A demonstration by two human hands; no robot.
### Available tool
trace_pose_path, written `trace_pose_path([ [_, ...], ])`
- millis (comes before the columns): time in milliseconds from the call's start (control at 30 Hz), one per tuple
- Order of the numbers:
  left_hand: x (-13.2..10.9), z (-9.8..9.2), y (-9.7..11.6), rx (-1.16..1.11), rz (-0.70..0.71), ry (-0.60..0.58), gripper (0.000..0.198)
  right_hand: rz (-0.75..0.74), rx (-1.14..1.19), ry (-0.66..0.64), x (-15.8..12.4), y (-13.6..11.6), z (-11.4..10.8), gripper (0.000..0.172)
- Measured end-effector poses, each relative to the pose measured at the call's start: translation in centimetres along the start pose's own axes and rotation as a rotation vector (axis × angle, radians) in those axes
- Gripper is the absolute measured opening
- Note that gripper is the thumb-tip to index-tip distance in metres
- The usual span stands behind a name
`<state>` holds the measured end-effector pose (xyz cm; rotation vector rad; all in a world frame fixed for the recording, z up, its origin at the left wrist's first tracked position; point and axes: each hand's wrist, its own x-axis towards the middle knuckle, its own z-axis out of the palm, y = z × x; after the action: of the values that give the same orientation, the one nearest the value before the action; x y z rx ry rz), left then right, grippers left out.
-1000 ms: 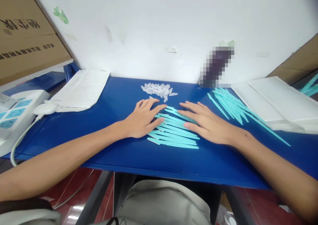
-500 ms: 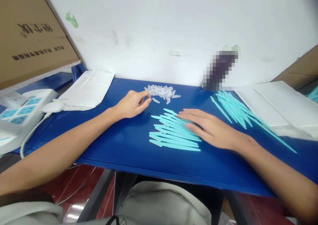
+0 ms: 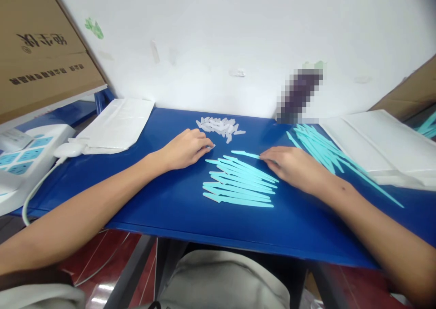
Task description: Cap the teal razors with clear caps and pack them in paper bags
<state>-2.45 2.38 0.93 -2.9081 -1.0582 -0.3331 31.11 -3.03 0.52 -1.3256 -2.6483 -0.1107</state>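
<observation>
My left hand [image 3: 187, 149] is closed in a pinch on one small whitish plastic blade cap [image 3: 212, 147], just in front of the cap pile [image 3: 220, 126]. My right hand [image 3: 289, 166] pinches the handle end of a turquoise eyebrow razor [image 3: 245, 154], whose blade end points left toward my left hand. Below it, several turquoise razors [image 3: 240, 181] lie side by side on the blue table [image 3: 190, 213], blade ends to the left. Beyond my right hand is a second heap of turquoise razors [image 3: 316, 145]. My right fingertips are partly hidden behind the hand.
White plastic bags lie at the left [image 3: 117, 125] and right [image 3: 371, 141] of the table. A white power strip [image 3: 41, 152] with a plugged cable stands at the left edge. Cardboard boxes [image 3: 44, 50] flank both sides, and a white wall [image 3: 204, 41] rises behind.
My left hand has picked up the single cap and come slightly right and nearer. My right hand, earlier flat over the razor row, now pinches the top razor, moved right and apart from the others.
</observation>
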Motion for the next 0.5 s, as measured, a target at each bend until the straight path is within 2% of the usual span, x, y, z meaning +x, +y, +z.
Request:
trace_pose_path([
  [133, -0.1, 0.5, 0.1, 0.072, 0.004, -0.048, 0.052, 0.056, -0.087, -0.059, 0.2, -0.4, -0.4, 0.031],
  [200, -0.1, 0.7, -0.1, 0.06, -0.011, -0.078, 0.055, 0.043, -0.156, -0.069, 0.2, -0.7, -0.5, 0.035],
  [333, -0.1, 0.4, -0.7, -0.113, -0.085, -0.074, 0.053, -0.03, -0.295, -0.126, 0.4, -1.3, -0.6, 0.043],
  [500, -0.3, -0.1, -1.9, -0.278, -0.01, -0.046, 0.041, -0.022, -0.326, -0.203, 1.7, -1.6, -1.1, 0.033],
])
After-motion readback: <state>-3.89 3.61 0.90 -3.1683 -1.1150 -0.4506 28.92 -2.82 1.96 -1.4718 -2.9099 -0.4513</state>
